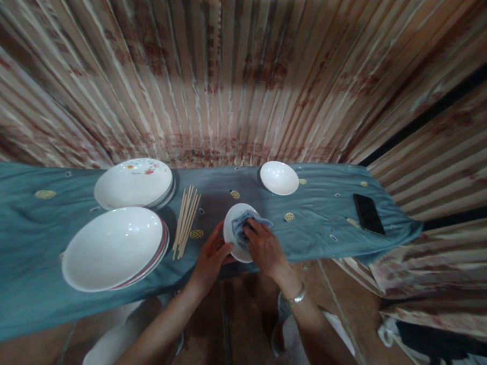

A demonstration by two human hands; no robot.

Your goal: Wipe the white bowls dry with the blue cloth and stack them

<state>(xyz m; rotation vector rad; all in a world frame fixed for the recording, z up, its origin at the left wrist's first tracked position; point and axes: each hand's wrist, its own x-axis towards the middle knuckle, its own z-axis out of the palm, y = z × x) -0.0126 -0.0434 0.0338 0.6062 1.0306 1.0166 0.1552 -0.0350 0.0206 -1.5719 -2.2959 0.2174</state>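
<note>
A small white bowl (229,225) is tilted up at the table's front edge, its inside facing me. My left hand (213,255) grips its lower left rim, with the thumb over the edge and the other fingers behind. Inside the bowl, my right hand (263,245) presses a bunched blue cloth (244,221) against the surface. Part of the cloth sticks out past the right rim. Several wooden chopsticks (186,223) lie side by side just left of the bowl. Another white bowl (279,177) stands farther back to the right.
On the left are a stack of large white bowls (113,249) and, behind it, a stack of plates with a flower print (132,184). A black phone (368,214) lies near the right end of the blue tablecloth (322,237). Pleated curtains (240,80) hang behind the table.
</note>
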